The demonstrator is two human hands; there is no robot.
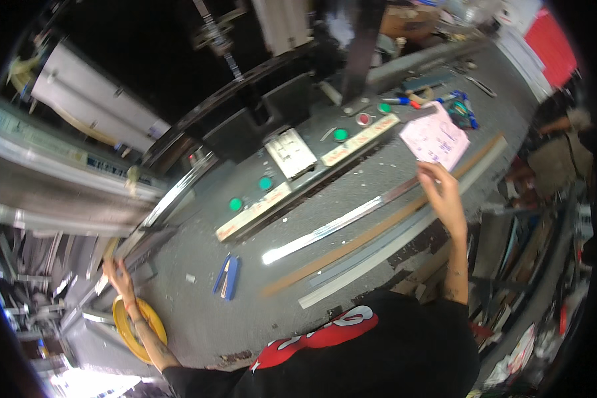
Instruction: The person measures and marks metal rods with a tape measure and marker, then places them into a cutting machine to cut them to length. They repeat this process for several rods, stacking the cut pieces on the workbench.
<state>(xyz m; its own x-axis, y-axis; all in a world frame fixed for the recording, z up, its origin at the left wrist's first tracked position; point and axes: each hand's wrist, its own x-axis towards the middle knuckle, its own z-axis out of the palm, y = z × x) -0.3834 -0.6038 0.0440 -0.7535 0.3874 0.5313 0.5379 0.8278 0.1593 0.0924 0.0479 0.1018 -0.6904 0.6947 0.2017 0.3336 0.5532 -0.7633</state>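
My right hand [443,198] is pinched closed at the right end of a thin, shiny metal strip [338,223], beside the lower edge of a pink sheet with handwriting [434,138]. Which of the two its fingertips grip, I cannot tell. Far to the left, my left hand [119,277] is curled at the bench's left side, next to metal frame parts, its fingers bent together. What lies between them is too small and blurred to name. Below this hand is a yellow ring-shaped thing [121,320]. A blue stapler [229,277] lies between the two arms.
Nearer me lie a brown strip [351,245] and a pale strip [358,270]. Behind stand a long labelled bar [253,213], green buttons [265,184] and a pale rectangular block [290,154]. Markers [397,101] and a dark machine edge the far side.
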